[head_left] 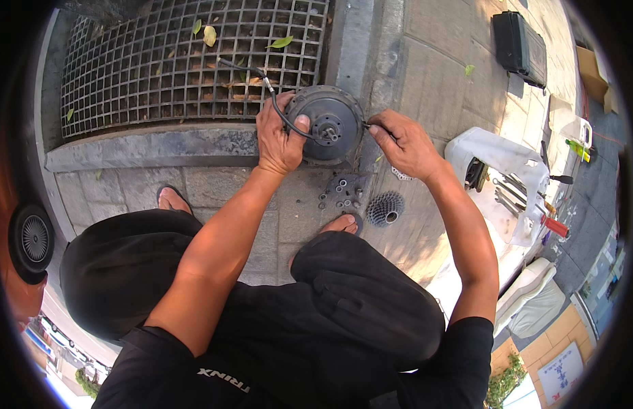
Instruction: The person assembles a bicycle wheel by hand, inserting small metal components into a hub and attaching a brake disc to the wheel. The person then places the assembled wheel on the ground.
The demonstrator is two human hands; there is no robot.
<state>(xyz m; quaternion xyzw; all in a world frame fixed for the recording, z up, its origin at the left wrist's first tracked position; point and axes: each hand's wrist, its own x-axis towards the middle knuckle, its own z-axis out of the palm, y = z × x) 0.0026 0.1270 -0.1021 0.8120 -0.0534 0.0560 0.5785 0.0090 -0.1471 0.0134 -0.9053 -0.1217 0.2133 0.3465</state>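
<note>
A dark round hub motor (315, 109) with an axle at its centre rests on the stone curb beside a metal grating. My left hand (281, 140) grips its left side, the thumb lying on the face. From the axle a black cable (270, 87) loops up past that hand and over the grating. My right hand (403, 143) is closed in a pinch at the motor's right rim. Between its fingertips a thin dark tool (369, 125) touches the rim; most of it is hidden. Below the motor lie several small nuts and washers (342, 193) and a bicycle cassette (386, 208).
A metal grating (187, 68) with leaves on it fills the upper left, edged by the curb (146, 148). On the right, a cut white plastic container (497, 146) holds wrenches and screwdrivers. A black case (519, 48) sits further back. A perforated disc (401, 174) lies beneath my right hand.
</note>
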